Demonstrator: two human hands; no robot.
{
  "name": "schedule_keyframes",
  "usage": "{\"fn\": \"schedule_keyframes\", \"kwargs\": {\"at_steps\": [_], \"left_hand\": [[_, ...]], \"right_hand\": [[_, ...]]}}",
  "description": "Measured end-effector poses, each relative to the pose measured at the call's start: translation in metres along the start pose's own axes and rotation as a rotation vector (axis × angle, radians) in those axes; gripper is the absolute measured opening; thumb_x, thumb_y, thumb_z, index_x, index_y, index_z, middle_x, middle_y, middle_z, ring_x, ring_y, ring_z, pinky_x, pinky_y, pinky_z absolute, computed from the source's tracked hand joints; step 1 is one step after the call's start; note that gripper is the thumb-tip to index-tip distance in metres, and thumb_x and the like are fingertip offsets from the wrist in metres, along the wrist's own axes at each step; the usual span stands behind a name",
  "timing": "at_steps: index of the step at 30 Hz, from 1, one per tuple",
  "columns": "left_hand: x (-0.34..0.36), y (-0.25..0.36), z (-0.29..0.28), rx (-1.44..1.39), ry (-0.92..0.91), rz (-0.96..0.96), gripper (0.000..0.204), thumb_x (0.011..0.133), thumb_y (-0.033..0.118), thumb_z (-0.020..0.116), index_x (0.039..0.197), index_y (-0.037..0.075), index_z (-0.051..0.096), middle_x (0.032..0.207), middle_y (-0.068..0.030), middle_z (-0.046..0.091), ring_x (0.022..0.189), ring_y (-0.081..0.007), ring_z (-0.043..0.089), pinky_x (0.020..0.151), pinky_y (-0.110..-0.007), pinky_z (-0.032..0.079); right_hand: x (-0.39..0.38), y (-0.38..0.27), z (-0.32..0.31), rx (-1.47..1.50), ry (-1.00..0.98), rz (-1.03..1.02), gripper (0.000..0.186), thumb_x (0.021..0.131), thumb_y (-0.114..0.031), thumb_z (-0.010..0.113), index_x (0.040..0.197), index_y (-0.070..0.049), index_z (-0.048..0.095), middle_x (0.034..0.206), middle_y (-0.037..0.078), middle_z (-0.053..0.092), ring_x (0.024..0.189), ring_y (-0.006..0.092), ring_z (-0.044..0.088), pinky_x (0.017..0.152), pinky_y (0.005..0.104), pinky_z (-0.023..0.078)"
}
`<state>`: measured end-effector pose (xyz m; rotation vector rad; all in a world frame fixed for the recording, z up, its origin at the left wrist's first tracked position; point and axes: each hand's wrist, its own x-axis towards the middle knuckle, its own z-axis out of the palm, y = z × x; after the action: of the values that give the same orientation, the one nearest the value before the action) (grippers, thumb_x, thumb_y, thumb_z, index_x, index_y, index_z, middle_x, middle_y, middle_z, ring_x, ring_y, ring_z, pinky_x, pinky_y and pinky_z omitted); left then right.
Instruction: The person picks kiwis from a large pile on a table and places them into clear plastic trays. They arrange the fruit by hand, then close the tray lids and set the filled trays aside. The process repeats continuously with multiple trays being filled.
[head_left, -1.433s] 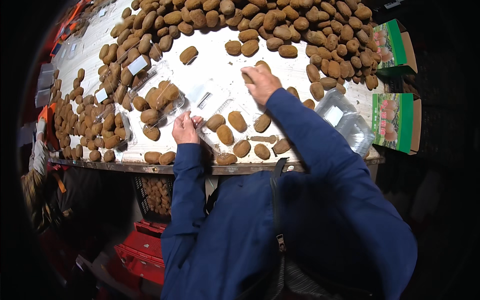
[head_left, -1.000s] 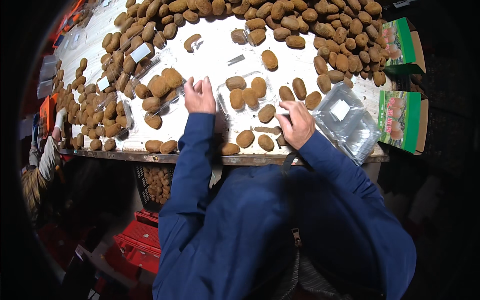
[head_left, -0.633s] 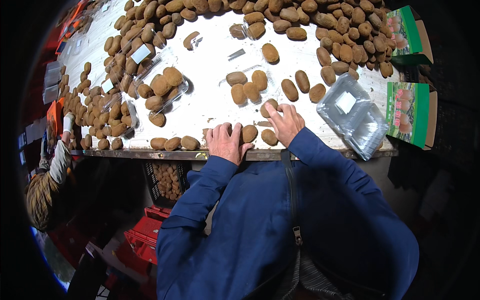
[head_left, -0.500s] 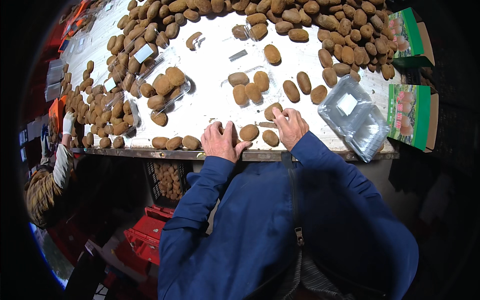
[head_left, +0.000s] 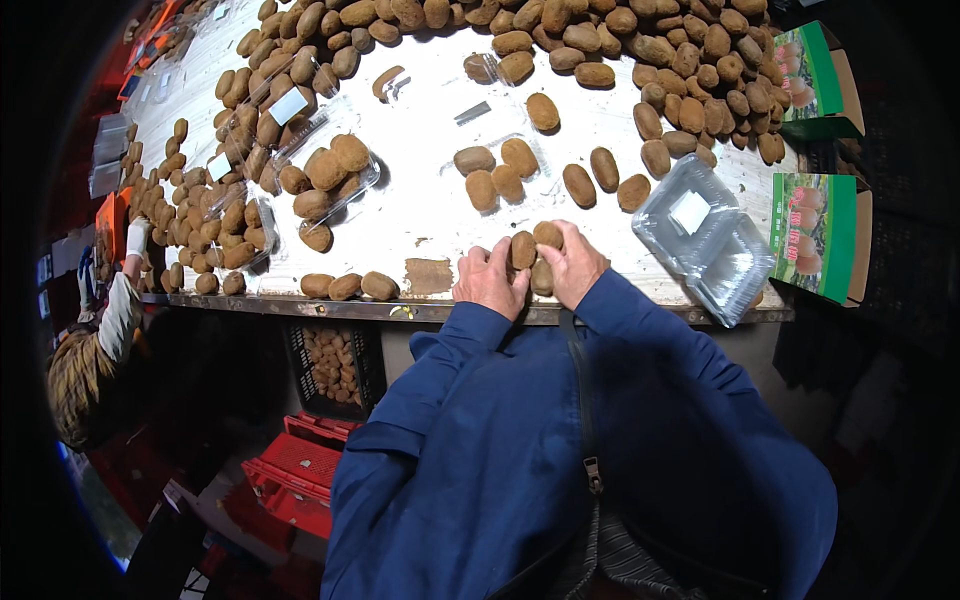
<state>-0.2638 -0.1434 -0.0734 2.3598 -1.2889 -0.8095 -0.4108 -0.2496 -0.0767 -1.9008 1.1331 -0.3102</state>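
Near the front edge, my left hand (head_left: 489,278) is curled against a brown, fuzzy kiwifruit (head_left: 522,251). My right hand (head_left: 582,268) closes from the other side on another kiwifruit (head_left: 548,234). A third fruit (head_left: 542,278) sits low between the thumbs, touching the others. Just beyond my hands, a clear plastic tray (head_left: 537,176) holds several kiwifruit. At my right lies an open clear clamshell (head_left: 733,271) with a white square in it. Clear containers heaped with fruit (head_left: 330,165) lie to the left.
Large piles of kiwifruit (head_left: 680,50) line the back and left of the white table (head_left: 400,140). Green cartons (head_left: 838,235) stand at right. A co-worker's gloved hand (head_left: 137,238) is at far left, by an orange crate. Below are a black crate (head_left: 304,365) of fruit and red crates (head_left: 285,480).
My left hand has moved right toward my right hand, gathering the loose fruit near the edge into a group of three. My right hand has shifted slightly and closed on a kiwifruit.
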Motion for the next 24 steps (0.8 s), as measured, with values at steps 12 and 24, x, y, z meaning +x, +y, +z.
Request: {"fn": "schedule_keyframes", "kwargs": {"at_steps": [12, 24], "left_hand": [[0.014, 0.037, -0.009, -1.197, -0.136, -0.464, 0.062, 0.096, 0.023, 0.076, 0.149, 0.002, 0.052, 0.086, -0.0047, 0.068, 0.069, -0.0126, 0.065, 0.051, -0.028, 0.055], [0.116, 0.0, -0.069, -0.735, 0.249, -0.116, 0.063, 0.095, 0.046, 0.075, 0.137, 0.0, 0.065, 0.116, -0.0267, 0.071, 0.107, -0.0339, 0.071, 0.093, -0.042, 0.058]], "right_hand": [[0.002, -0.003, 0.01, 0.458, 0.072, 0.377, 0.039, 0.107, -0.023, 0.064, 0.135, 0.002, 0.055, 0.088, 0.012, 0.067, 0.076, 0.0158, 0.062, 0.073, 0.0343, 0.054], [0.119, -0.083, -0.002, -0.093, 0.104, -0.062, 0.037, 0.102, -0.027, 0.068, 0.127, -0.002, 0.058, 0.106, 0.031, 0.073, 0.1, 0.0481, 0.071, 0.084, 0.0516, 0.057]]}}
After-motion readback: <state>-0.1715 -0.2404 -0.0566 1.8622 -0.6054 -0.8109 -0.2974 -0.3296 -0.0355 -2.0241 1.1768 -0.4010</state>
